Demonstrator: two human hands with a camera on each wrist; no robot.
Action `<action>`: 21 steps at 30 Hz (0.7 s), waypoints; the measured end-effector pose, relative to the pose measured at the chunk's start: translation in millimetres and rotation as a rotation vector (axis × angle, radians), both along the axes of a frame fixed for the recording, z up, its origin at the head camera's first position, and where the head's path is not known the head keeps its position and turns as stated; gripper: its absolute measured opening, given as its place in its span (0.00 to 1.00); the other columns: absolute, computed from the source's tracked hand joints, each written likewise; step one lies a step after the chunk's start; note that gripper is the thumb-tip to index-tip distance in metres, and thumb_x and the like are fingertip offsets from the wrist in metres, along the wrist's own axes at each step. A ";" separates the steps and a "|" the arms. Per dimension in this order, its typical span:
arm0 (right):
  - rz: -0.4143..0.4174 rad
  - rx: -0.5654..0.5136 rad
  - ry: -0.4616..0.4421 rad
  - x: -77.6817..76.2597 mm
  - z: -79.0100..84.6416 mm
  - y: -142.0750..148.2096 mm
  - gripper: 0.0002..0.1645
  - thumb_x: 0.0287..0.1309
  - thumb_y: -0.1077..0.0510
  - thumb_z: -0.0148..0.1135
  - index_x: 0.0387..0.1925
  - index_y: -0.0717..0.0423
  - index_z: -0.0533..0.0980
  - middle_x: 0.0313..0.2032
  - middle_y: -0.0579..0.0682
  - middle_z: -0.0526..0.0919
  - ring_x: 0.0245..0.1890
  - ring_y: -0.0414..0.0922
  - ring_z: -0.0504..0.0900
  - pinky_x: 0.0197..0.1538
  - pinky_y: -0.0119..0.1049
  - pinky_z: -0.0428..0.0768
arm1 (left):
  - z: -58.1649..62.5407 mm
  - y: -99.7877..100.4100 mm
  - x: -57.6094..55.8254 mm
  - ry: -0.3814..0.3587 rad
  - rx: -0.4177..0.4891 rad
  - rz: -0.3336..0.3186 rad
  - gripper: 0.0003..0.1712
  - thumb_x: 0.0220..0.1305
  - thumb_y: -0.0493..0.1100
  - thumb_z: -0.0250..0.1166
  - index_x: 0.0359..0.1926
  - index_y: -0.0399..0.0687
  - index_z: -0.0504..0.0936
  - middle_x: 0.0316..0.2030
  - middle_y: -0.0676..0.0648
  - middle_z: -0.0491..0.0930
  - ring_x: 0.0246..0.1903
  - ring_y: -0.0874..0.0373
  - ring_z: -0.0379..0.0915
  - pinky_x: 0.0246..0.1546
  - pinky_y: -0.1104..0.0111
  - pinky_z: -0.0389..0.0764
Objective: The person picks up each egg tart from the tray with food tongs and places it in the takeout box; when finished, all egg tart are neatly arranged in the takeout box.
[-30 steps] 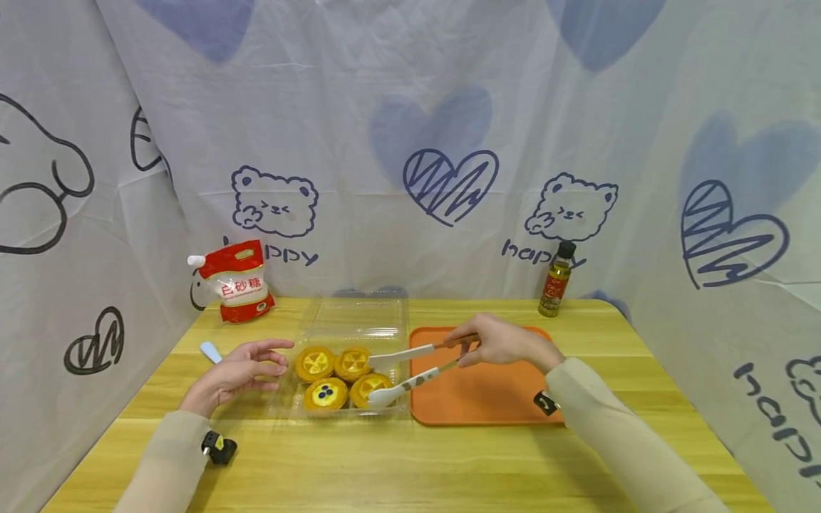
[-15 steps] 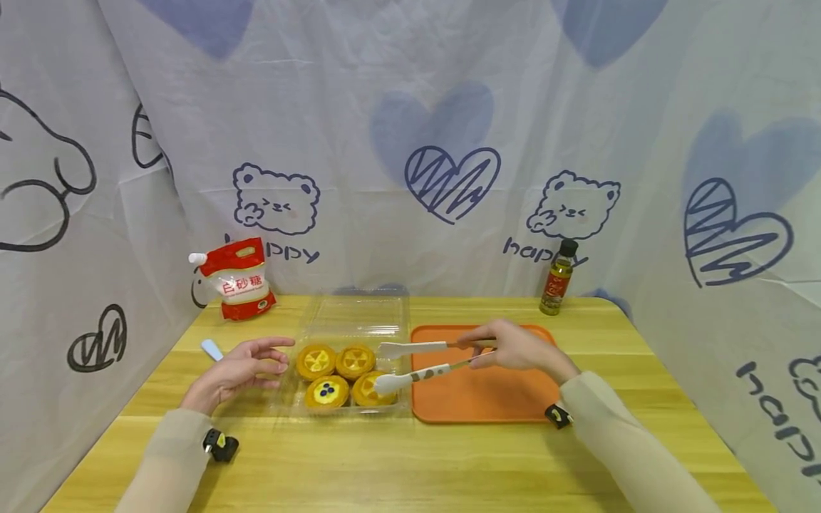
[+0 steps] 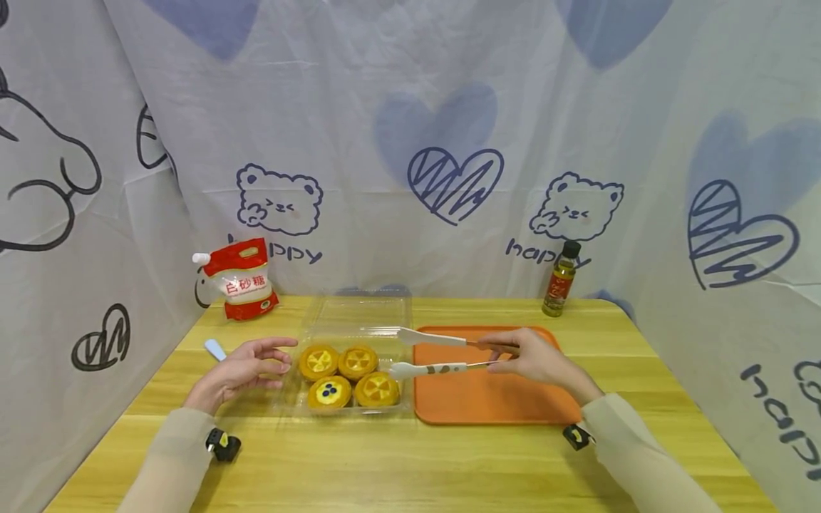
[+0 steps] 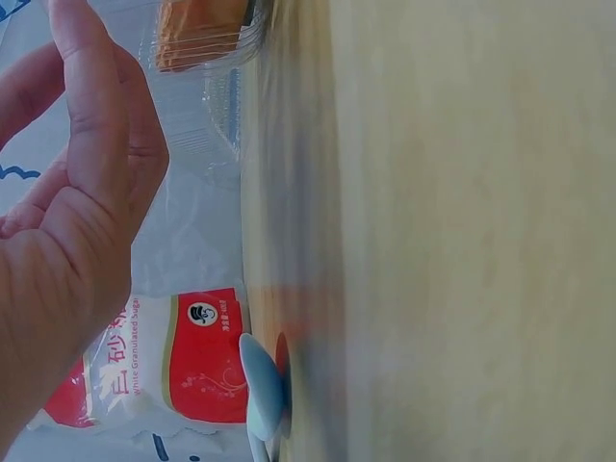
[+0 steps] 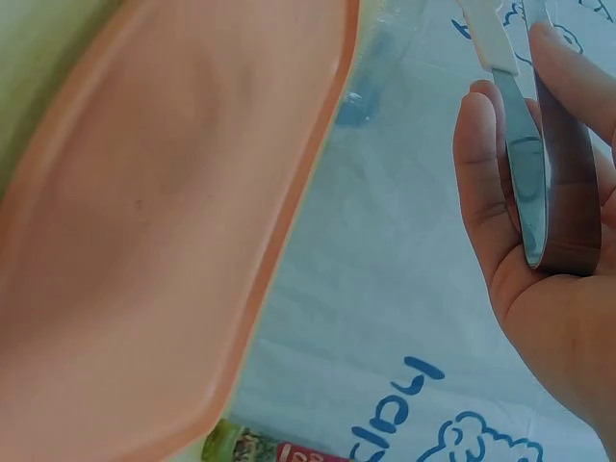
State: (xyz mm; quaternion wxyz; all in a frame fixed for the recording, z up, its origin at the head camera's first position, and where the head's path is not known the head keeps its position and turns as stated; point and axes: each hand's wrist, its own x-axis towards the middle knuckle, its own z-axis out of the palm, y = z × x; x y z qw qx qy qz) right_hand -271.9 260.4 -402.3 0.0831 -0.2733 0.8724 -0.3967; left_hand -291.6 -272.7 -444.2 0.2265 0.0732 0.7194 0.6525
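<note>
My right hand [image 3: 535,358] grips a pair of food tongs [image 3: 442,368] by the metal bend, as the right wrist view shows. The white tips stand apart with nothing between them, over the right side of a clear plastic box [image 3: 298,411]. Four is too many to list singly: several egg tarts sit in it, among them a blueberry-topped tart [image 3: 330,392] and a front right tart [image 3: 377,390]. An orange tray [image 3: 494,399] lies under the tongs' handles. My left hand [image 3: 246,370] hovers at the box's left side, fingers loosely bent, holding nothing.
A red and white sugar bag [image 3: 246,281] stands at the back left. At the back right is an oil bottle [image 3: 559,281]. A pale blue handle [image 3: 214,349] shows behind the left hand. The box's clear lid [image 3: 355,313] lies folded back toward the curtain.
My right hand has drawn the tongs to the right and slightly up, off the front right tart, with empty tips. The left hand has stayed in place.
</note>
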 end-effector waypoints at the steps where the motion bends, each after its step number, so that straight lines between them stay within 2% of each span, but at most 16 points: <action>1: -0.004 -0.006 0.003 0.7 -1.4 1.3 0.31 0.59 0.51 0.68 0.62 0.53 0.75 0.50 0.53 0.85 0.41 0.44 0.84 0.47 0.36 0.84 | -0.5 -0.4 -0.1 0.000 0.000 0.001 0.38 0.64 0.35 0.65 0.71 0.37 0.59 0.43 0.47 0.77 0.39 0.57 0.78 0.42 0.62 0.86; 5: -0.012 -0.052 0.001 2.6 -6.7 6.3 0.31 0.58 0.54 0.69 0.62 0.56 0.75 0.57 0.58 0.81 0.42 0.44 0.84 0.48 0.35 0.84 | -2.4 -1.4 0.2 0.002 -0.001 0.006 0.38 0.64 0.35 0.65 0.72 0.38 0.59 0.44 0.47 0.77 0.38 0.57 0.78 0.42 0.62 0.86; 10: -0.054 -0.108 -0.023 5.6 -15.0 14.3 0.31 0.57 0.59 0.69 0.62 0.62 0.74 0.58 0.62 0.79 0.41 0.42 0.84 0.44 0.33 0.85 | -4.3 -1.9 1.1 0.003 -0.003 0.010 0.38 0.64 0.35 0.65 0.72 0.38 0.59 0.45 0.46 0.77 0.40 0.56 0.78 0.42 0.62 0.86; 14: -0.086 -0.146 -0.046 11.1 -21.7 23.4 0.33 0.58 0.60 0.68 0.63 0.66 0.71 0.59 0.65 0.77 0.42 0.41 0.83 0.48 0.32 0.83 | -4.4 -2.0 1.2 0.001 -0.006 0.014 0.38 0.64 0.35 0.65 0.72 0.37 0.59 0.45 0.45 0.77 0.40 0.56 0.78 0.42 0.62 0.86; 17: -0.129 -0.174 -0.057 16.3 -25.4 31.1 0.32 0.58 0.59 0.68 0.63 0.65 0.72 0.57 0.66 0.78 0.43 0.41 0.83 0.50 0.30 0.82 | -3.7 -1.5 0.8 0.006 -0.007 0.016 0.38 0.64 0.35 0.65 0.72 0.38 0.59 0.45 0.45 0.77 0.40 0.56 0.78 0.42 0.62 0.86; 21: -0.197 -0.174 -0.057 23.0 -29.6 44.4 0.32 0.57 0.56 0.69 0.63 0.61 0.73 0.53 0.67 0.79 0.43 0.39 0.83 0.48 0.28 0.82 | -2.1 0.1 0.5 0.012 -0.013 0.020 0.38 0.64 0.35 0.65 0.72 0.38 0.60 0.46 0.44 0.76 0.40 0.56 0.78 0.43 0.61 0.86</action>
